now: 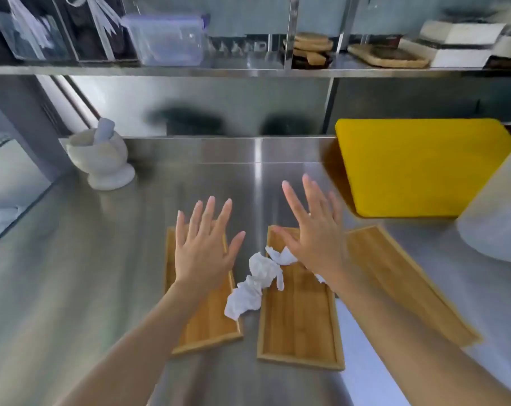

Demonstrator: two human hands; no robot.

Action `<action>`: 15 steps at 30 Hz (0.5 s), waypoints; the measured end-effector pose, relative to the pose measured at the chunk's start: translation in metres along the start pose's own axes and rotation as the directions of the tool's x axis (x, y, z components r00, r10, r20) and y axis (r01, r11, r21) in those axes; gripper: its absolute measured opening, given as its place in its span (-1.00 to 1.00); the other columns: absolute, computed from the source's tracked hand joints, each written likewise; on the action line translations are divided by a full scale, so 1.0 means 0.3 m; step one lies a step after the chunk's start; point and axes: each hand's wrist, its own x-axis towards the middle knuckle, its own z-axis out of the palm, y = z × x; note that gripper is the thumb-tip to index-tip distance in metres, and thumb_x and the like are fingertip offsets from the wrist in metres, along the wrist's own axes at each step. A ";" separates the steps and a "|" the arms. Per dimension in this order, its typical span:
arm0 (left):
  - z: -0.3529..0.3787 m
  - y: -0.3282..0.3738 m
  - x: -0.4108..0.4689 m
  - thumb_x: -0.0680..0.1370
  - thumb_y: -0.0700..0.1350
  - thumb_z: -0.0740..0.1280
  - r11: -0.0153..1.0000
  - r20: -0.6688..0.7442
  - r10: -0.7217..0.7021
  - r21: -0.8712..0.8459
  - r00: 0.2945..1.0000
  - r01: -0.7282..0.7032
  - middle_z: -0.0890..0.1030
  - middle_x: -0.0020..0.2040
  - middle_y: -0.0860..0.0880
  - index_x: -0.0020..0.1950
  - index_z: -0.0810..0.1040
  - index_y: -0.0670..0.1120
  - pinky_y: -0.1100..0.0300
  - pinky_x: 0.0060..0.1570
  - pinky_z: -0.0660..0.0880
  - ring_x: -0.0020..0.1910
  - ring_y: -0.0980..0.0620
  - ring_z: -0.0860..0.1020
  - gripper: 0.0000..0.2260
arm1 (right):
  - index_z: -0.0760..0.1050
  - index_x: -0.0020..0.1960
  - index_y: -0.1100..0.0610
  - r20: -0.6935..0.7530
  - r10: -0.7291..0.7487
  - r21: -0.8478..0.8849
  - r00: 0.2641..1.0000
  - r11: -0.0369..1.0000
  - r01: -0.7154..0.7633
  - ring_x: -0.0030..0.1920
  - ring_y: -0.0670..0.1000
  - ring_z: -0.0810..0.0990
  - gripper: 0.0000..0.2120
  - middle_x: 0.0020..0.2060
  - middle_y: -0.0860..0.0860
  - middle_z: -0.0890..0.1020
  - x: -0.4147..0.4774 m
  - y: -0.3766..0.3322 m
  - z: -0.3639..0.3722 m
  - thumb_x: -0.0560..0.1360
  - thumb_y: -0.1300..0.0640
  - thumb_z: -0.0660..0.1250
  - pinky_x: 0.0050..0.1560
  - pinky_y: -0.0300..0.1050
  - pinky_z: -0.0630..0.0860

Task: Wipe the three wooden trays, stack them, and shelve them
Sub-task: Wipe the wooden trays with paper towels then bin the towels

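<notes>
Three long wooden trays lie side by side on the steel counter: the left tray (212, 323), the middle tray (299, 326) and the right tray (406, 276), which is angled outward. A crumpled white paper towel (255, 284) rests across the gap between the left and middle trays. My left hand (204, 247) hovers flat over the left tray, fingers spread, holding nothing. My right hand (313, 230) hovers over the far end of the middle tray, also spread and empty. Both forearms hide parts of the trays.
A yellow cutting board (418, 168) lies at the back right, beside a white container (497, 215) at the right edge. A white mortar and pestle (102, 156) stands at the back left. The steel shelf (248, 71) above carries plastic boxes, wooden boards and other items.
</notes>
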 end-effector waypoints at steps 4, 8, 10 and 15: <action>0.119 0.010 -0.135 0.49 0.33 -0.18 0.999 0.186 -0.030 -0.008 0.982 0.033 0.14 0.53 -0.01 0.49 -0.05 0.13 0.03 0.42 -0.20 0.51 -0.02 0.02 -0.40 | 0.00 0.45 -0.12 0.150 0.037 0.024 0.988 0.999 -0.041 0.43 0.18 0.24 -0.35 0.45 0.12 0.25 -0.119 -0.032 0.121 0.45 -0.30 0.08 0.37 0.17 0.05; 0.195 0.021 -0.233 0.52 0.29 -0.16 0.995 0.254 0.044 -0.101 0.966 -0.019 0.06 0.54 0.04 0.44 -0.24 0.20 0.14 0.41 -0.25 0.51 0.02 -0.04 -0.47 | -0.21 0.44 -0.21 0.265 0.048 0.078 0.963 0.994 -0.071 0.47 0.15 0.12 -0.33 0.50 0.09 0.13 -0.183 -0.031 0.188 0.47 -0.29 0.06 0.35 0.11 -0.04; 0.234 -0.004 -0.267 0.55 0.22 -0.07 0.979 0.320 0.135 -0.191 0.938 -0.076 0.08 0.53 0.05 0.43 -0.20 0.20 0.17 0.42 -0.20 0.51 0.03 0.01 -0.50 | -0.25 0.42 -0.25 0.401 0.026 0.115 0.916 0.990 -0.079 0.49 0.14 0.03 -0.35 0.51 0.07 0.05 -0.225 -0.043 0.253 0.49 -0.25 0.08 0.35 0.06 -0.10; 0.228 0.002 -0.256 0.59 0.12 0.01 0.946 0.358 0.281 -0.262 0.890 -0.193 0.20 0.51 0.06 0.48 0.12 0.05 0.26 0.40 -0.22 0.50 0.09 0.03 -0.54 | 0.08 0.45 -0.10 0.552 -0.050 0.167 0.833 0.985 -0.051 0.49 0.09 -0.02 -0.53 0.52 0.02 0.00 -0.282 -0.032 0.265 0.56 -0.14 0.01 0.43 0.11 0.05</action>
